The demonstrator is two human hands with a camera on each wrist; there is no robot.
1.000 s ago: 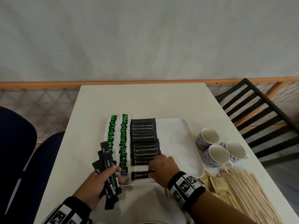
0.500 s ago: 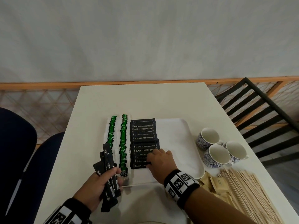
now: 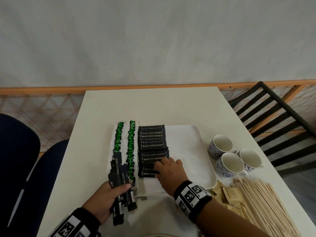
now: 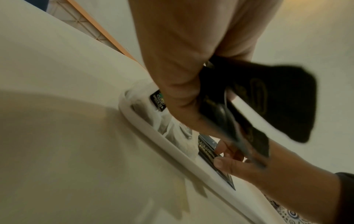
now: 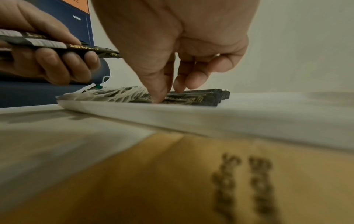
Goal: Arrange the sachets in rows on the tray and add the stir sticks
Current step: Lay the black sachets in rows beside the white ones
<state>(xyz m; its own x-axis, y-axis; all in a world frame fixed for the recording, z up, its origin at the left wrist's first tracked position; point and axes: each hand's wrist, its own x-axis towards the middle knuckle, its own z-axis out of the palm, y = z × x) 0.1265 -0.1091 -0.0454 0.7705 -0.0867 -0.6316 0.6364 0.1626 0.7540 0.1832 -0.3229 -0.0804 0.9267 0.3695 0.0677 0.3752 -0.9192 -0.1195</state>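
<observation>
**R hand squaring the black row, L hand holding the spares**

OK, I'm watching the right hand (image 3: pixel 168 171) down on the tray (image 3: pixel 196 168): thumb and fingers bent, tips touching the near end of the coffee row (image 3: pixel 152 149). Whether it's pinching the last sachet or just nudging it, can't tell. Those sachets lie crosswise, long axis L–R, stacked like shingles running away from me. Print reads "BLACK COFFEE POWDER".

Left hand (image 3: pixel 104 200) is wrapped tight round a bundle (image 3: pixel 120 182) of black stick sachets, long axis pointing away, hovering over the tray's near-left corner. I read "BLACK" on one; wrist cam shows gold lettering, upside down, not legible enough.

Key relation, my call: the next slot is right at the R fingertips, bundle just to their left, so R hand is nearer for the next pull. Tea bags (image 3: pixel 124 146) w/ green tags fill two rows on the left.

Sticks (image 3: pixel 266 207) sit untouched on the desk (image 3: pixel 153 106), near-right, beside the cups (image 3: pixel 230 159).
</observation>
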